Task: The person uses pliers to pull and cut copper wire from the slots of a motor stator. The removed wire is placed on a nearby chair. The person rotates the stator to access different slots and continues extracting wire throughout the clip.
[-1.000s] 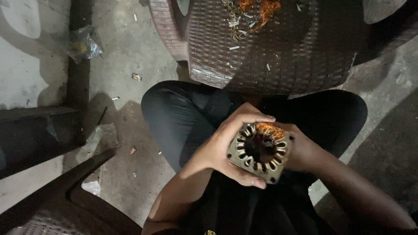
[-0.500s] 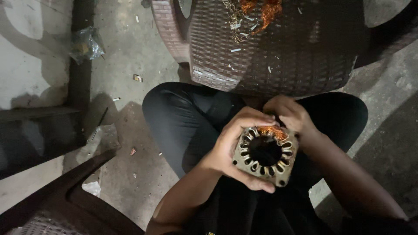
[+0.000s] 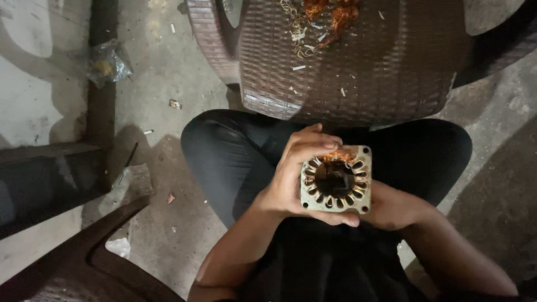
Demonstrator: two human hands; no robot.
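Note:
A square metal motor stator [image 3: 335,180] with a round slotted bore and a tuft of copper wire at its top edge is held over my lap. My left hand [image 3: 293,173] wraps around its left side, fingers curling over the top and under the bottom. My right hand [image 3: 394,207] supports it from below and behind on the right, mostly hidden by the stator.
A brown woven plastic chair [image 3: 358,61] stands just ahead of my knees, with a heap of pulled copper wire [image 3: 327,17] and scraps on its seat. A crumpled plastic bag [image 3: 107,62] lies on the concrete floor at left. A dark chair arm [image 3: 89,257] curves at lower left.
My right hand dropped from the stator's top edge to beneath its right side. The stator turned slightly and now sits squarer to the camera.

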